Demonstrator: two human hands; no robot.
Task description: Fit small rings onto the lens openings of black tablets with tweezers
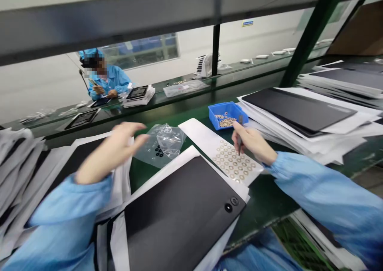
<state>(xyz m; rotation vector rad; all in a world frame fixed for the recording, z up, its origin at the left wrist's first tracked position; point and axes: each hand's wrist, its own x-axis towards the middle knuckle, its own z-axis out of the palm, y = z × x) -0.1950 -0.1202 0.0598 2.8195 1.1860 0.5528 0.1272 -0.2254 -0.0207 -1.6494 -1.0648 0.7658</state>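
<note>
A dark tablet back cover (176,215) lies on white paper in front of me, with two round camera holes near its right corner. My right hand (253,143) is closed on a thin dark tool, its tip over a white sheet of small ring stickers (235,165). My left hand (112,149) hovers with fingers stretched out, blurred, over a stack of covers at the left, next to a clear plastic bag (163,143) holding small black rings. Behind the sticker sheet, a blue tray (229,115) holds small brass-coloured rings.
Stacks of dark covers interleaved with white paper lie at the right (299,111) and the left (18,171). A green bench surface (266,199) runs under everything. Across a conveyor a person in a blue coat (109,81) works at another stack. A green post (311,35) rises at the right.
</note>
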